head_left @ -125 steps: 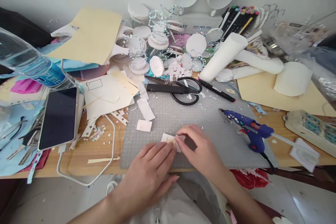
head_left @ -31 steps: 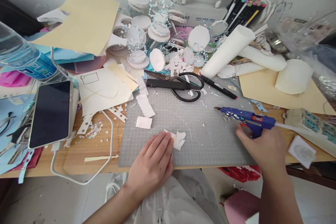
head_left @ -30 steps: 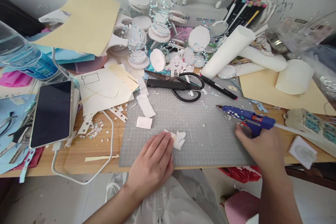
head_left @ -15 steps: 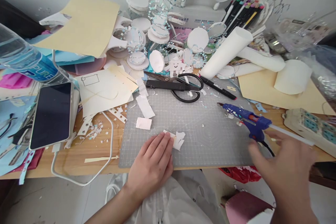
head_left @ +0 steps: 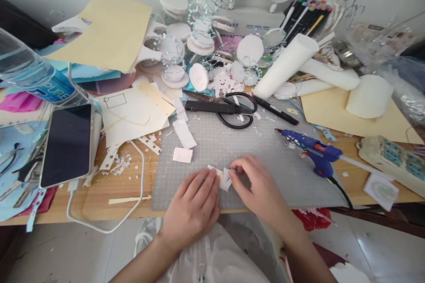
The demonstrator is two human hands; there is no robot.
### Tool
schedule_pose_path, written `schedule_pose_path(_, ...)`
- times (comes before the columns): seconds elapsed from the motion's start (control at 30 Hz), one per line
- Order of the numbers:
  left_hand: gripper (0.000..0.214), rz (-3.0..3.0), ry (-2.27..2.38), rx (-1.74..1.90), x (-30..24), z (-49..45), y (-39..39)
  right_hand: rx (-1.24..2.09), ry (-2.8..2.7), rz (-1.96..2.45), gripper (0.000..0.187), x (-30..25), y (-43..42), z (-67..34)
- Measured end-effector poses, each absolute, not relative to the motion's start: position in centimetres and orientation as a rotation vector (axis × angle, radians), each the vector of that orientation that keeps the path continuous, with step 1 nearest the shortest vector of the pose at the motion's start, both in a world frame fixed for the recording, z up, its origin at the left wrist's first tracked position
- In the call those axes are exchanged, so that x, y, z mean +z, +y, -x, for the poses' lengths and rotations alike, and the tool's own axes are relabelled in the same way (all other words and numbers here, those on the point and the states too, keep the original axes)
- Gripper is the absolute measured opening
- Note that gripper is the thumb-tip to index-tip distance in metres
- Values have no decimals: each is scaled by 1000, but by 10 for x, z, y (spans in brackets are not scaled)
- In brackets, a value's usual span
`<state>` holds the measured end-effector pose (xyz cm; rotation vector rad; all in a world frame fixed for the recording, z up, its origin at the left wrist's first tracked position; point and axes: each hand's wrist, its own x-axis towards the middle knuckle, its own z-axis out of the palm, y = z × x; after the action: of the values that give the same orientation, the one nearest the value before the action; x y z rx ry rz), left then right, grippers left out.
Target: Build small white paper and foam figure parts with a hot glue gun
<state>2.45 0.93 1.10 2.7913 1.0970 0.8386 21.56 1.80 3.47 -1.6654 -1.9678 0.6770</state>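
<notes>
My left hand [head_left: 195, 208] lies flat on the near edge of the grey cutting mat [head_left: 259, 150], its fingers stretched together over a small piece of white paper [head_left: 226, 180]. My right hand [head_left: 257, 183] pinches the right end of this paper between thumb and forefinger. What lies beneath the left palm is hidden. Just up and left are a small white paper rectangle [head_left: 182, 155] and a longer white strip [head_left: 184, 133]. To the right rests a blue hot glue gun [head_left: 310, 146], a white glue stick [head_left: 365, 168] poking out of its back.
Black-handled scissors [head_left: 244, 110], a utility knife [head_left: 212, 106] and a marker [head_left: 279, 112] lie across the mat's far side. A phone [head_left: 68, 146] and a water bottle [head_left: 43, 79] stand left. At right are a power strip [head_left: 395, 161] and white paper rolls [head_left: 287, 66].
My right hand has left the side of the glue gun and moved left to the white paper, now pinching its end. My left hand has stayed in place.
</notes>
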Motion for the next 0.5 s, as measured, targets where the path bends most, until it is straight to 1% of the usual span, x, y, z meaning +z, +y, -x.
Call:
schedule_pose_path(0.13, 35, -2794, 1108, 847, 12, -24, 9, 714, -1973, 1630, 11, 37, 22, -215)
schedule_pose_path(0.37, 35, -2801, 1092, 819, 14, -24, 11, 805, -1881, 1572, 13, 38, 23, -214)
schedule_pose_path(0.5, 35, -2802, 1093, 812, 14, -24, 11, 869, -1763, 1585, 10, 32, 22, -212)
